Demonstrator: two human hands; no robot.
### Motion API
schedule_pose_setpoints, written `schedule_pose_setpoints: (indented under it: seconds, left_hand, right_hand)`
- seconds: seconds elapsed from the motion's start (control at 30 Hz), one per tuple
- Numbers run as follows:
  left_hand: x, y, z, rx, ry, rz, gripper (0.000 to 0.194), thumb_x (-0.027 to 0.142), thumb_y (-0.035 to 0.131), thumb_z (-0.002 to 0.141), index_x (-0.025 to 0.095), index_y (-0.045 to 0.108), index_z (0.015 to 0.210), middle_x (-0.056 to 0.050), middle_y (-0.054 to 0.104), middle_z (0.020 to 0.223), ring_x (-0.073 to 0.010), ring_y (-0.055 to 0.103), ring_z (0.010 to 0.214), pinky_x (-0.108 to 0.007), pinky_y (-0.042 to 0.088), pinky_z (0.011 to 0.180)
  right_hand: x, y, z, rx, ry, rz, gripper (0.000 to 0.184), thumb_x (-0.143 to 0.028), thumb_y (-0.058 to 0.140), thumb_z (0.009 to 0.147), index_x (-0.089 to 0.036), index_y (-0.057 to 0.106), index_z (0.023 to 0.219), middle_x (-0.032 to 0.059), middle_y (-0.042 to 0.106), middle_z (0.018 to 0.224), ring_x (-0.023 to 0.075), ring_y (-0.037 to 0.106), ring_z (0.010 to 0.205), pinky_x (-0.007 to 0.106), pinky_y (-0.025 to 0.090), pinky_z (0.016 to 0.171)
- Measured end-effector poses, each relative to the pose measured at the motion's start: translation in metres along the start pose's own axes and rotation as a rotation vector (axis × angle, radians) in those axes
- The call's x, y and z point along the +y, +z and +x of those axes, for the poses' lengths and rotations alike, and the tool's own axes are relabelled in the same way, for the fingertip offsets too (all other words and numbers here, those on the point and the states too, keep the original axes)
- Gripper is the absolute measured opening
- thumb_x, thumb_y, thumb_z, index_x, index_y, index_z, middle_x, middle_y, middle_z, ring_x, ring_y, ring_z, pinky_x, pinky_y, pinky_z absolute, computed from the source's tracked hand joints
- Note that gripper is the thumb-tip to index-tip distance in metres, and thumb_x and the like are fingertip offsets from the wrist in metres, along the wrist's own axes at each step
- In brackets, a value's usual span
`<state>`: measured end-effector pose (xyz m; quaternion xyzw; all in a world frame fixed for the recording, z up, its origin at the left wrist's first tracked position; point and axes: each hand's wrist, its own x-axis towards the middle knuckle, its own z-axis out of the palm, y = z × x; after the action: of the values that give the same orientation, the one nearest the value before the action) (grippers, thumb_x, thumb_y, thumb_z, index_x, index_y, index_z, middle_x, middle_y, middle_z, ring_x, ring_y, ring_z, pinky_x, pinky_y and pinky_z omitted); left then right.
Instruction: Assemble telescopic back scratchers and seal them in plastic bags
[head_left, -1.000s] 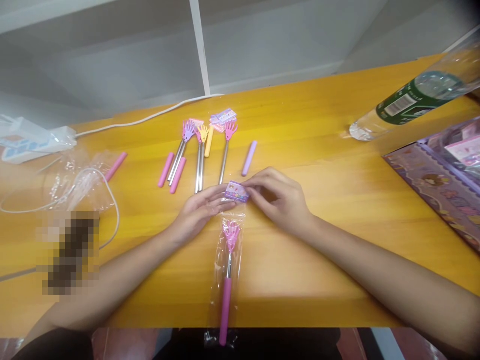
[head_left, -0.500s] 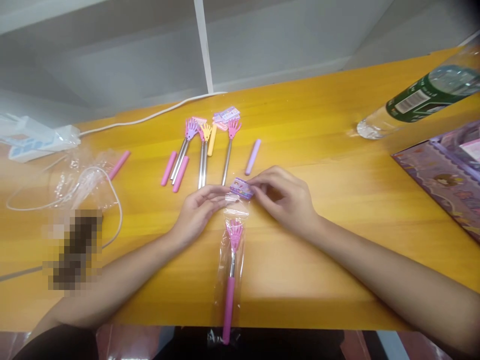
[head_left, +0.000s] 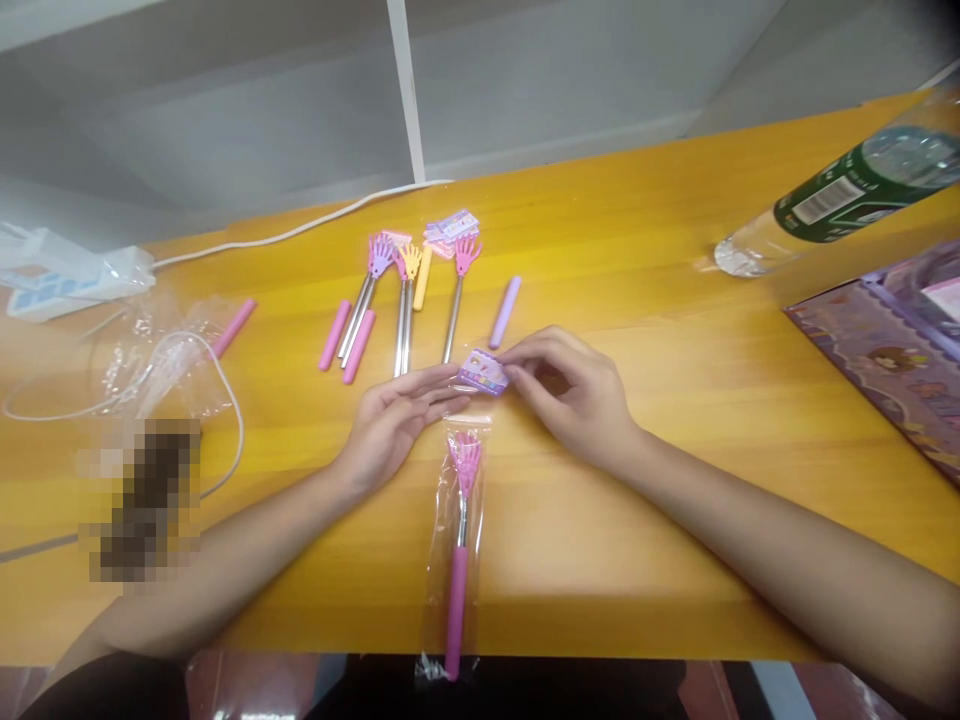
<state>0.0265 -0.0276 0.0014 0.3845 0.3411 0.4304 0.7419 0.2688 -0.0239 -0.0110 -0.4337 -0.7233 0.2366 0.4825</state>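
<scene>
In the head view, a small purple printed card (head_left: 484, 372) is held between my two hands above the table. My right hand (head_left: 581, 390) pinches its right edge between thumb and fingers. My left hand (head_left: 394, 420) has its fingertips closed at the card's left edge, the fingers fairly straight. Just below lies a clear plastic bag (head_left: 431, 590), its mouth near my left fingertips and apart from them. Inside the bag is a pink hand-shaped back scratcher (head_left: 456, 610) with a metal rod, its handle end reaching over the table's front edge.
Beyond my hands lie several metal scratcher rods with hand-shaped heads (head_left: 466, 255), loose handle sleeves (head_left: 506, 312) and more cards (head_left: 454, 228). Plastic bags (head_left: 172, 360), a white cable and a power strip (head_left: 82, 285) are at left. A bottle (head_left: 825, 205) and purple box (head_left: 885, 360) stand right.
My left fingertips have come away from the bag's mouth to the card. The card is tilted, showing more of its printed face. The bagged back scratcher lies almost as before.
</scene>
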Motion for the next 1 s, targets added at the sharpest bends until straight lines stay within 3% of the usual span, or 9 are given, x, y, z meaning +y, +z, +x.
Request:
schedule_pose_setpoints:
  seconds: [0.13, 0.27, 0.63, 1.0]
  left_hand:
    - [0.0001, -0.0002, 0.0007, -0.022, -0.015, 0.006, 0.037, 0.02, 0.074, 0.087, 0.015, 0.081, 0.123, -0.016, 0.077, 0.132, -0.0329, 0.071, 0.127, -0.057, 0.047, 0.123]
    - [-0.0001, -0.0004, 0.0013, -0.039, -0.021, 0.003, 0.037, 0.021, 0.074, 0.087, 0.016, 0.081, 0.123, -0.016, 0.076, 0.135, -0.034, 0.069, 0.13, -0.059, 0.046, 0.124]
    - [-0.0007, -0.002, 0.0003, -0.052, -0.02, 0.021, 0.037, 0.02, 0.073, 0.089, 0.017, 0.08, 0.124, -0.014, 0.077, 0.131, -0.032, 0.069, 0.129, -0.053, 0.05, 0.12]
    - [0.0027, -0.0019, -0.0009, -0.05, -0.027, 0.066, 0.041, 0.019, 0.074, 0.089, 0.019, 0.079, 0.13, -0.013, 0.073, 0.141, -0.0323, 0.065, 0.135, -0.048, 0.05, 0.119]
  right_hand:
    - [-0.0018, 0.0, -0.0004, -0.02, -0.06, -0.013, 0.016, -0.015, 0.062, 0.105, -0.023, 0.074, 0.11, 0.0084, 0.073, 0.102, 0.0224, 0.07, 0.093, 0.037, 0.058, 0.077]
    - [-0.0016, 0.0006, -0.0014, -0.01, -0.091, -0.033, 0.016, -0.013, 0.063, 0.104, -0.023, 0.075, 0.11, 0.0081, 0.072, 0.102, 0.0221, 0.07, 0.092, 0.037, 0.058, 0.077]
    - [-0.0023, 0.0027, -0.0036, -0.064, -0.115, -0.027, 0.018, -0.013, 0.063, 0.104, -0.023, 0.074, 0.113, 0.008, 0.07, 0.103, 0.0212, 0.07, 0.091, 0.036, 0.06, 0.074]
    - [0.0024, 0.0047, -0.004, -0.079, -0.085, 0.028, 0.015, -0.016, 0.063, 0.104, -0.023, 0.073, 0.113, 0.0083, 0.071, 0.105, 0.0218, 0.07, 0.093, 0.036, 0.06, 0.075]
